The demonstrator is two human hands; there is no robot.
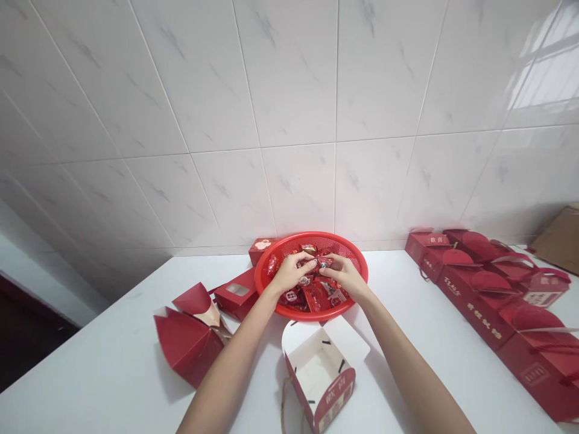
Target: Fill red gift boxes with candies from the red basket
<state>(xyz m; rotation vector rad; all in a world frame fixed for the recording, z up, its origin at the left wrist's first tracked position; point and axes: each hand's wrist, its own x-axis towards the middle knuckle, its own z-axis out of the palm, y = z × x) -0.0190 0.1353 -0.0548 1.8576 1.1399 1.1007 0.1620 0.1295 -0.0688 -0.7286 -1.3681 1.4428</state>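
Note:
Both of my hands are inside a red plastic basket (pixel 312 314) full of red-wrapped candies (pixel 316 298). My left hand (pixel 293 272) has its thumb and fingers drawn together over the pile; what lies between them is hidden. Beside it, my right hand (pixel 344 276) pinches a shiny red wrapped candy (pixel 324 262) between thumb and fingers. Just in front of the basket, between my forearms, stands an open gift box (pixel 332 395). It is red outside and white inside, with its flaps spread, no candy visible in it and a twine cord at its left.
Left of the basket are an unfolded red box (pixel 187 343), a flat red box with a window (pixel 239 293) and a small red box (pixel 261 248) behind. Rows of closed red gift boxes (pixel 474 313) line the right side. A cardboard box (pixel 558 241) sits by the tiled wall (pixel 298 187).

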